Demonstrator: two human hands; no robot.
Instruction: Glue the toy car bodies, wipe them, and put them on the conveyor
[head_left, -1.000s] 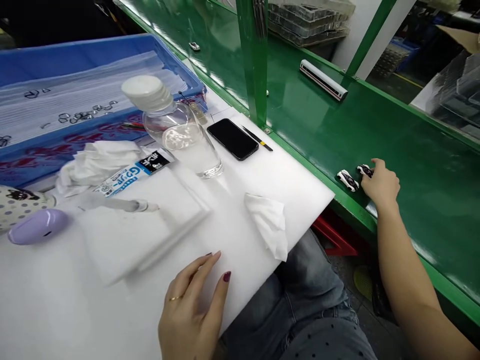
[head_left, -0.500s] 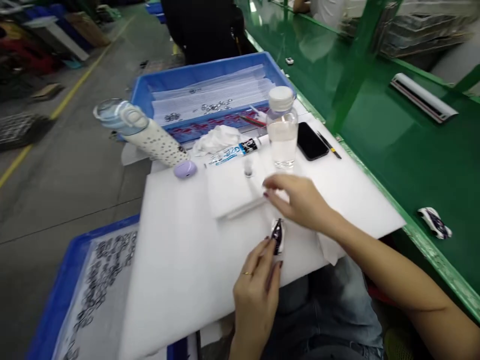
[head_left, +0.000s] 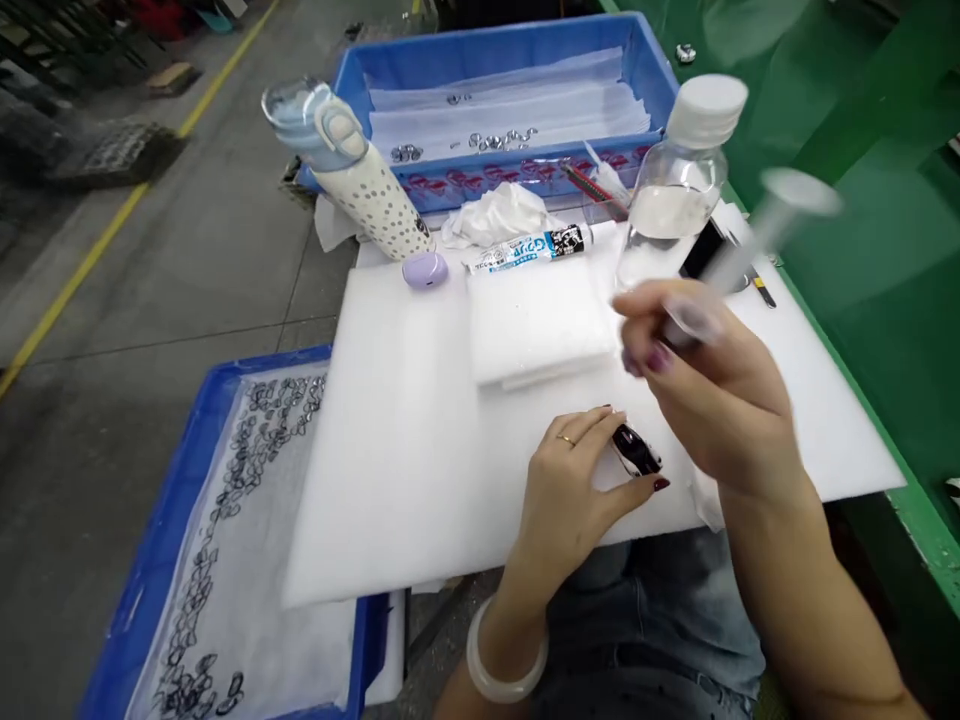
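My left hand (head_left: pixel 574 490) pinches a small dark toy car (head_left: pixel 636 450) between thumb and fingers, just above the white foam board (head_left: pixel 405 470). My right hand (head_left: pixel 712 390) is closed round a clear syringe-like applicator (head_left: pixel 750 250), blurred by motion, which slants up to the right above the car. A smaller white foam pad (head_left: pixel 536 320) lies just beyond both hands.
A clear bottle with a white cap (head_left: pixel 675 190), a glue tube (head_left: pixel 525 250), crumpled tissue (head_left: pixel 499 212), a lilac case (head_left: pixel 425 270) and a dotted flask (head_left: pixel 352 170) stand behind. Blue trays of small metal parts sit far (head_left: pixel 510 60) and near left (head_left: pixel 150 590). The green conveyor (head_left: pixel 885 250) runs right.
My right hand came back from the conveyor, and has picked up the applicator and lifted it. My left hand took the toy car and now grips it.
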